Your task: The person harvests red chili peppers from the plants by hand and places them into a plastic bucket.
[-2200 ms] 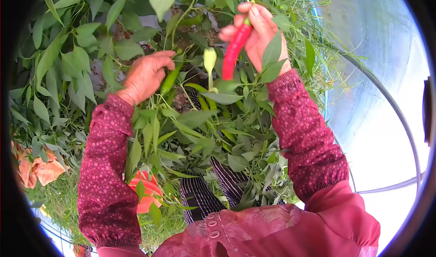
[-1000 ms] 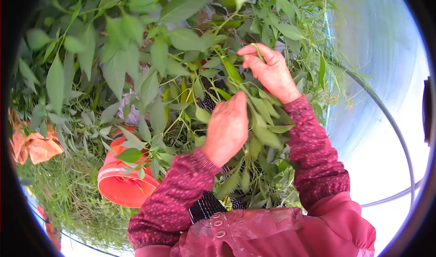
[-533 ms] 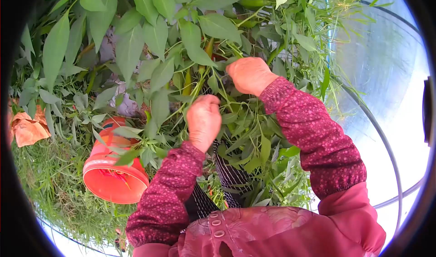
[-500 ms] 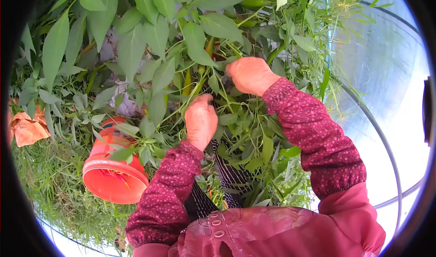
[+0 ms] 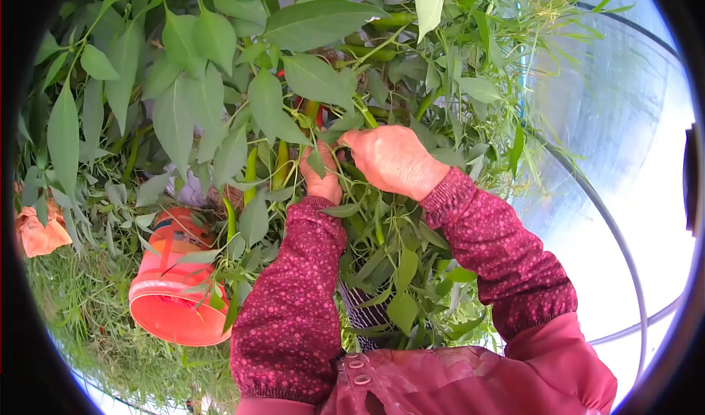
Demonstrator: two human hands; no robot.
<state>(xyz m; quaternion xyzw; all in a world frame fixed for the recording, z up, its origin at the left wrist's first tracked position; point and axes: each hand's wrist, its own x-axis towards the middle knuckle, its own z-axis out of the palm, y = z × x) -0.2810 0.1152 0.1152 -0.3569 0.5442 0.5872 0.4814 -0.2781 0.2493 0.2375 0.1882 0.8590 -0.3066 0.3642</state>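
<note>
In the centre of the frame, the left hand (image 5: 322,174) is partly covered by leaves (image 5: 268,105), just below a red pepper (image 5: 320,115); how far it is opened cannot be told. The right hand (image 5: 396,159) is seen curled beside it, but whether anything is gripped cannot be seen. At the lower left, a red bucket (image 5: 165,264) is surrounded by greenery.

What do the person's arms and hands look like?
The left sleeve and right sleeve are dark pinkish-red with little pale pink specks, gathered at the wrists. The top is plainer red. The left hand and right hand are bare.
</note>
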